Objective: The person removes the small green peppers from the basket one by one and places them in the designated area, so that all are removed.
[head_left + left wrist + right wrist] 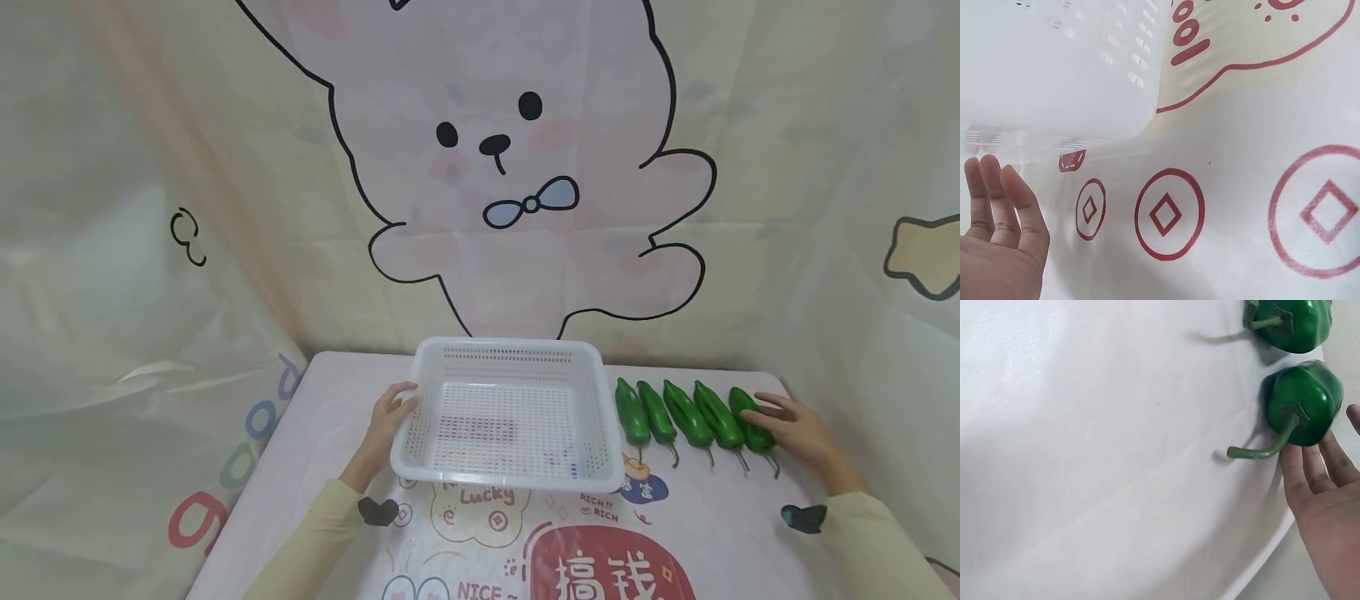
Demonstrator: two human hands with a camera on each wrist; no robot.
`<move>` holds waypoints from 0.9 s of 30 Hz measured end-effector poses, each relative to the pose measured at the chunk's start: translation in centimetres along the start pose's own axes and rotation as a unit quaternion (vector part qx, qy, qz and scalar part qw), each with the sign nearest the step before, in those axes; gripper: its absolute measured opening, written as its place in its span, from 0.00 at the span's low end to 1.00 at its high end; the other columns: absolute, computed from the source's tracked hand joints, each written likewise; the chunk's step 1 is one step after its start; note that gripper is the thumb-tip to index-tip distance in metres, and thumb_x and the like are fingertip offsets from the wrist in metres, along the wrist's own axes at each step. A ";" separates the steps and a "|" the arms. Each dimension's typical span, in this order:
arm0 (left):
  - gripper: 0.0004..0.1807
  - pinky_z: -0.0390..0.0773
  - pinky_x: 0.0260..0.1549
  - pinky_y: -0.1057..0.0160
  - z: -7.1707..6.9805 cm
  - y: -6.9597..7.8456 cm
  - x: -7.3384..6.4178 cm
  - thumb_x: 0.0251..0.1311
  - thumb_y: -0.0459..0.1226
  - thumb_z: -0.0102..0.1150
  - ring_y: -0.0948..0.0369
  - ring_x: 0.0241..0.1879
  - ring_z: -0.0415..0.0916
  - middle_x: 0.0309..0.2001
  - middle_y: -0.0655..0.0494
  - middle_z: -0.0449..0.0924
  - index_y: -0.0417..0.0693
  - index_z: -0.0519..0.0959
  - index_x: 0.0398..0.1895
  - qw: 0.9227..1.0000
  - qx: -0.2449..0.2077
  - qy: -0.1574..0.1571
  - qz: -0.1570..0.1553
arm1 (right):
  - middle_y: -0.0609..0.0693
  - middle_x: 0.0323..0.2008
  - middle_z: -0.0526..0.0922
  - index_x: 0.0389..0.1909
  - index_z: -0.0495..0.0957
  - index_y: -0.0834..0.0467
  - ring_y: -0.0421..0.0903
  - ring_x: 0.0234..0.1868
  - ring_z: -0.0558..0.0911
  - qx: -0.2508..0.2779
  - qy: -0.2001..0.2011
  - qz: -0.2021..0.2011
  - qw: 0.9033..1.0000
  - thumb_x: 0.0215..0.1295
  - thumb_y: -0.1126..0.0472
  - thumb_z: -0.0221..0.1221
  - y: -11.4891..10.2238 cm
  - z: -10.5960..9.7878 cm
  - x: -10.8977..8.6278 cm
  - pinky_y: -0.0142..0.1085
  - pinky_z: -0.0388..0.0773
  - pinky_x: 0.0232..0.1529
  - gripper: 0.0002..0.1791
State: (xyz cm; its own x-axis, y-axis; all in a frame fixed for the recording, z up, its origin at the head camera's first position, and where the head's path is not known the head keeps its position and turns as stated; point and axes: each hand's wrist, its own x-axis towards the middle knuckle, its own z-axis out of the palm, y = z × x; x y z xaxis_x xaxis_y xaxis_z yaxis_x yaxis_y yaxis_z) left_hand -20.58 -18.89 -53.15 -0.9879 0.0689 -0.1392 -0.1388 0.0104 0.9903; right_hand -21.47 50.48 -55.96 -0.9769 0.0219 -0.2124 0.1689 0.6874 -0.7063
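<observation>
A white perforated plastic basket (510, 482) sits on the table with nothing in it. My left hand (390, 425) is at its left rim. In the left wrist view, the fingers (999, 200) of that hand extend fairly straight up beside the basket wall (1066, 81). To the basket's right, several green peppers lie in a row, stems toward me. My right hand (798, 429) is at the rightmost pepper (753, 421). Seen from the right wrist, its fingertips meet the side of this pepper (1307, 403), with the thumb held apart.
The neighbouring green pepper (1294, 325) lies close by the rightmost one. A printed cloth (480, 533) with red drawings and lettering covers the table. Behind it hangs a curtain (600, 267) with a cartoon animal, and more sheeting (135, 333) closes in both sides.
</observation>
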 end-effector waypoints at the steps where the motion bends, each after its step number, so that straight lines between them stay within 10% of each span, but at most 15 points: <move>1: 0.21 0.82 0.52 0.43 0.0 -0.4 0.2 0.77 0.37 0.51 0.35 0.60 0.72 0.65 0.32 0.67 0.42 0.66 0.69 1.000 0.001 0.004 0.000 | 0.84 0.66 0.57 0.74 0.52 0.73 0.81 0.63 0.62 -0.002 -0.001 -0.003 1.000 0.73 0.39 0.57 0.1 -0.1 -0.2 0.64 0.78 0.53 0.49; 7: 0.22 0.84 0.48 0.47 0.0 -1.8 1.0 0.76 0.41 0.54 0.39 0.57 0.75 0.64 0.36 0.70 0.48 0.69 0.69 1.000 0.006 0.025 0.001 | 0.81 0.68 0.58 0.76 0.48 0.72 0.75 0.62 0.69 0.009 -0.010 -0.027 1.000 0.76 0.45 0.57 -0.2 -0.4 -1.8 0.26 0.81 0.40 0.46; 13: 0.25 0.86 0.45 0.48 -0.6 -1.5 1.0 0.73 0.46 0.58 0.40 0.56 0.77 0.65 0.39 0.70 0.53 0.70 0.69 0.999 0.035 0.023 0.008 | 0.79 0.68 0.59 0.77 0.48 0.71 0.74 0.60 0.69 0.003 0.008 -0.063 0.998 0.77 0.49 0.56 -1.2 -1.0 -3.1 0.26 0.82 0.40 0.42; 20: 0.33 0.83 0.51 0.45 -1.7 -0.6 0.6 0.74 0.46 0.58 0.38 0.58 0.75 0.65 0.36 0.68 0.60 0.58 0.78 0.999 0.046 0.025 0.010 | 0.63 0.64 0.72 0.76 0.59 0.65 0.20 0.48 0.69 0.013 0.048 -0.120 0.992 0.78 0.52 0.56 -2.9 -1.1 -4.5 0.19 0.76 0.40 0.34; 25: 0.32 0.80 0.55 0.42 -3.3 -1.1 -0.1 0.77 0.53 0.48 0.39 0.61 0.73 0.66 0.37 0.71 0.54 0.58 0.78 0.992 0.108 0.051 0.027 | 0.48 0.61 0.77 0.73 0.67 0.60 0.18 0.50 0.67 0.003 0.079 -0.139 0.987 0.77 0.52 0.57 -4.7 -0.1 -5.7 0.35 0.81 0.48 0.29; 27: 0.32 0.79 0.55 0.40 -4.6 -1.6 -0.3 0.77 0.53 0.48 0.37 0.60 0.74 0.65 0.35 0.72 0.50 0.60 0.77 0.983 0.168 0.054 0.050 | 0.57 0.62 0.76 0.71 0.70 0.59 0.17 0.50 0.65 -0.017 0.099 -0.136 0.986 0.77 0.51 0.57 -5.7 0.7 -6.1 0.33 0.80 0.47 0.28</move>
